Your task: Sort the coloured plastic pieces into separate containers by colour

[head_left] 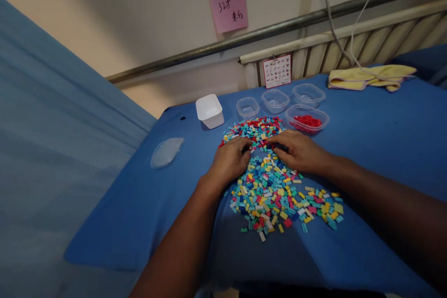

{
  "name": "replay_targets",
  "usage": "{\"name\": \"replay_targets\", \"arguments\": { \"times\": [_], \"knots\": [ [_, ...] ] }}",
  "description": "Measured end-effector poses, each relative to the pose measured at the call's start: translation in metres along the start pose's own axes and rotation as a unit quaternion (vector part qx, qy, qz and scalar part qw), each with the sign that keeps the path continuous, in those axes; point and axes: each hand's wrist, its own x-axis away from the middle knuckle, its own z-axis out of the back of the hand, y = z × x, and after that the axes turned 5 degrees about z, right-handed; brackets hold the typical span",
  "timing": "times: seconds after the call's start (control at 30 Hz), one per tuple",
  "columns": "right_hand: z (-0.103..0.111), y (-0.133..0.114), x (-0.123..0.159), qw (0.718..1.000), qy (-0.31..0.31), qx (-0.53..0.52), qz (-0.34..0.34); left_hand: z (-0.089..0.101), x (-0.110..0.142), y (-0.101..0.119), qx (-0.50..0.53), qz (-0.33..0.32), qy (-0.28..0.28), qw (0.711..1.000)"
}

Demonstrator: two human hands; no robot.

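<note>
A heap of small toy building bricks (265, 181) in blue, teal, yellow, red and white is spread over the blue cloth. At its far part, my left hand (231, 156) rests from the left with curved fingers, thumb a little apart from them. Facing it from the right, my right hand (296, 149) reaches in with its forefinger stretched out and its thumb apart. The fingertips of both hands touch the bricks, and no brick shows held between them. Just beyond my right hand, a clear plastic tub (324, 118) contains red bricks (308, 121).
Beyond the heap stand a white tub (210, 116) and three clear tubs, one of them a small square tub (247, 111). A clear lid (166, 152) lies to the left. A yellow cloth (370, 77) and a picture card (277, 72) are by the radiator (324, 51).
</note>
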Motion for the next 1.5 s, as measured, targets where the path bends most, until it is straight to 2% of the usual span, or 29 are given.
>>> {"name": "replay_targets", "arguments": {
  "times": [0.3, 0.5, 0.63, 0.8, 1.03, 1.3, 1.5],
  "knots": [
    [0.003, 0.0, 0.008, 0.999, -0.009, 0.041, -0.008, 0.001, 0.001, -0.008, -0.022, -0.01, -0.006, 1.0],
    [0.005, -0.002, 0.0, 0.997, -0.053, 0.052, -0.009, 0.0, -0.001, -0.009, -0.047, -0.048, -0.019, 0.998],
    [0.007, -0.004, -0.001, 0.994, -0.072, 0.081, -0.002, 0.001, -0.004, -0.007, -0.067, -0.047, -0.028, 0.996],
    [0.009, -0.007, 0.003, 0.996, -0.06, 0.058, -0.015, 0.002, -0.006, -0.001, -0.103, -0.032, -0.034, 0.994],
    [0.013, -0.01, 0.006, 0.995, -0.085, 0.036, -0.032, -0.002, -0.006, 0.001, -0.132, -0.031, -0.013, 0.991],
    [0.017, -0.017, 0.012, 0.999, -0.006, -0.012, -0.049, 0.0, -0.006, 0.003, -0.13, -0.021, -0.017, 0.991],
    [0.015, -0.015, 0.014, 0.999, 0.009, -0.021, -0.046, 0.003, -0.004, -0.001, -0.119, -0.029, -0.025, 0.992]
  ]
}}
